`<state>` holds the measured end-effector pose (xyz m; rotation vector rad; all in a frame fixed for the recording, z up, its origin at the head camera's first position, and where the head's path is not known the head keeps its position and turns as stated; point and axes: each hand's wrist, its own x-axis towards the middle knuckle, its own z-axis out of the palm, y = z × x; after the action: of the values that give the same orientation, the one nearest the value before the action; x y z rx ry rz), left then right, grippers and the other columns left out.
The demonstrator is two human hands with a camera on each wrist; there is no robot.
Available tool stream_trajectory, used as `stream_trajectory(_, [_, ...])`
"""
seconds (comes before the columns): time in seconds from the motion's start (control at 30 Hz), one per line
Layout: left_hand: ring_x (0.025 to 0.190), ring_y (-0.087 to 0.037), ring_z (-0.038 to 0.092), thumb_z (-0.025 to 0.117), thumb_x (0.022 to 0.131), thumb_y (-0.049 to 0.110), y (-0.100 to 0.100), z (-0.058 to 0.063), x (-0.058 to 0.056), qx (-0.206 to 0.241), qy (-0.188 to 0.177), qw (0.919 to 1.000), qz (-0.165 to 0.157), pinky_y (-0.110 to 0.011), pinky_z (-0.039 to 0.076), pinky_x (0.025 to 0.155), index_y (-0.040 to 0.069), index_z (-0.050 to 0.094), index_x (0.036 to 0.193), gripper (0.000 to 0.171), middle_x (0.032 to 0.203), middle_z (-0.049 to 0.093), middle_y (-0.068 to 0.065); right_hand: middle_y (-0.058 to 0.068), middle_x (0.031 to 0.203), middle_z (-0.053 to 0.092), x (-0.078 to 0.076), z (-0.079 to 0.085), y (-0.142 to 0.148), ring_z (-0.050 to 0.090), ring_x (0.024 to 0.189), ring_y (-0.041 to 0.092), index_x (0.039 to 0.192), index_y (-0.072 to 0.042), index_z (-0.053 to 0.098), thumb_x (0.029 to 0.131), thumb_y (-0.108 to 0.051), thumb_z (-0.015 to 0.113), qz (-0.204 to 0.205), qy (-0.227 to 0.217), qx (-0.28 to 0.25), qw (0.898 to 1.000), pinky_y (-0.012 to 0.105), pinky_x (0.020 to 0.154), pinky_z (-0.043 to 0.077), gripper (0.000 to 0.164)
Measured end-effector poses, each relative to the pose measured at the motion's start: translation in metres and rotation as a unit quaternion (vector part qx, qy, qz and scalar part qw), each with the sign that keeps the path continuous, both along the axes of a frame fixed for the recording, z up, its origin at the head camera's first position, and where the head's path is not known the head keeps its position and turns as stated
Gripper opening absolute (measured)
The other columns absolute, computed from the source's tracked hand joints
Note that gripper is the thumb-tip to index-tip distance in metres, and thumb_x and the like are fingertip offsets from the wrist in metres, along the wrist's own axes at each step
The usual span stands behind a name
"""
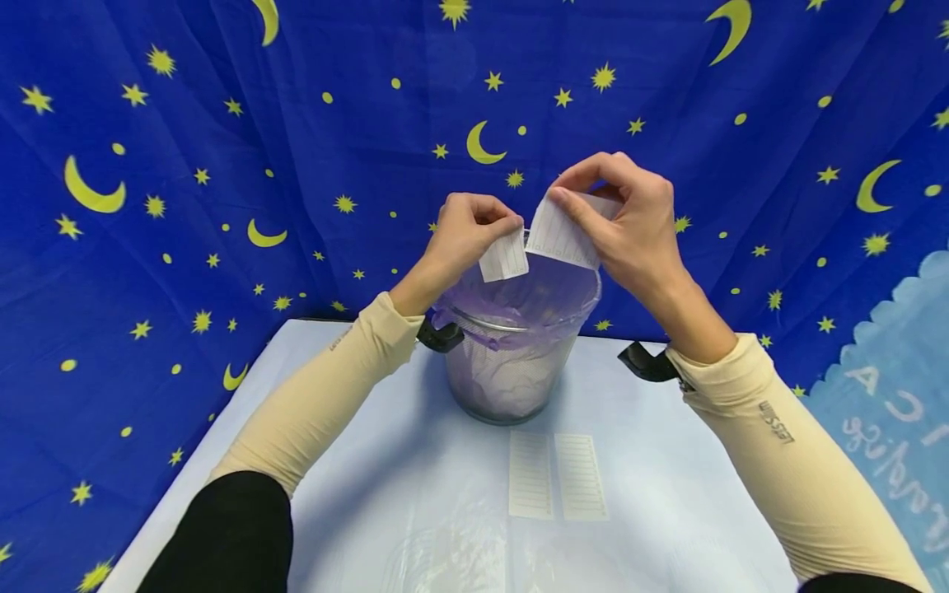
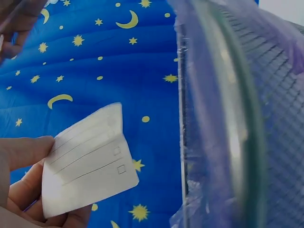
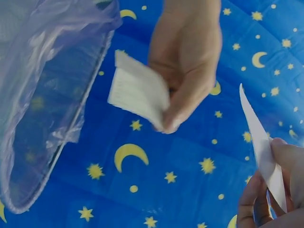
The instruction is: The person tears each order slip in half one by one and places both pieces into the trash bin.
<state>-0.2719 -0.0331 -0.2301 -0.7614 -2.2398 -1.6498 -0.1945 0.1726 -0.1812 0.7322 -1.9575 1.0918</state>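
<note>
My left hand (image 1: 461, 237) pinches a small piece of white lined paper (image 1: 505, 259) between thumb and fingers. The left wrist view shows ruled lines and little printed squares on that piece (image 2: 90, 164). My right hand (image 1: 639, 221) grips a larger piece of lined paper (image 1: 558, 236), seen nearly edge-on in the right wrist view. Both pieces hang above a mesh wastebasket (image 1: 506, 389) lined with a thin purple bag (image 1: 519, 317), whose edge folds over the metal rim. The two pieces are close together but look separate.
Two lined paper strips (image 1: 530, 476) lie side by side on the white table (image 1: 356, 511) in front of the basket. A blue curtain (image 1: 385, 156) with yellow moons and stars hangs behind. Light blue fabric with lettering (image 1: 900, 403) is at the right.
</note>
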Motion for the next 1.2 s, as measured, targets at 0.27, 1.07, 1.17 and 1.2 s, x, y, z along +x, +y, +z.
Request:
stream_trajectory(0.27, [0.074, -0.013, 0.07, 0.082, 0.093, 0.015, -0.007, 0.006, 0.0, -0.003, 0.015, 0.9996, 0.022, -0.027, 0.052, 0.064, 0.008, 0.084, 0.094, 0.007, 0.089, 0.08, -0.003, 0.005, 0.101, 0.08, -0.022, -0.014, 0.013, 0.063, 0.09, 0.004, 0.1, -0.01, 0.083, 0.097, -0.023, 0.079, -0.059, -0.046, 0.047, 0.996, 0.013, 0.074, 0.051, 0.015])
stream_trajectory(1.07, [0.115, -0.017, 0.072, 0.084, 0.089, 0.012, -0.021, 0.001, -0.001, -0.033, 0.033, 0.9972, 0.058, -0.037, 0.053, 0.105, 0.012, 0.084, 0.102, 0.012, 0.106, 0.082, -0.001, 0.006, 0.105, 0.081, -0.044, -0.034, 0.019, 0.065, 0.1, 0.019, 0.11, -0.012, 0.082, 0.098, -0.027, 0.078, -0.096, -0.094, 0.125, 0.983, 0.038, 0.089, 0.055, 0.02])
stream_trajectory(1.17, [0.114, -0.014, 0.071, 0.083, 0.091, 0.015, -0.024, -0.001, -0.001, -0.036, 0.036, 0.9968, 0.062, -0.037, 0.053, 0.104, 0.013, 0.085, 0.101, 0.01, 0.104, 0.082, 0.0, 0.005, 0.106, 0.081, -0.044, -0.035, 0.019, 0.064, 0.1, 0.018, 0.111, -0.011, 0.082, 0.098, -0.029, 0.078, -0.096, -0.099, 0.127, 0.982, 0.038, 0.089, 0.055, 0.022])
stream_trajectory(1.2, [0.113, -0.013, 0.071, 0.083, 0.092, 0.016, -0.025, -0.001, -0.001, -0.037, 0.039, 0.9965, 0.064, -0.036, 0.053, 0.104, 0.013, 0.085, 0.1, 0.009, 0.103, 0.082, 0.001, 0.005, 0.106, 0.081, -0.044, -0.035, 0.02, 0.065, 0.1, 0.018, 0.111, -0.011, 0.082, 0.098, -0.029, 0.078, -0.096, -0.1, 0.128, 0.982, 0.039, 0.09, 0.055, 0.023])
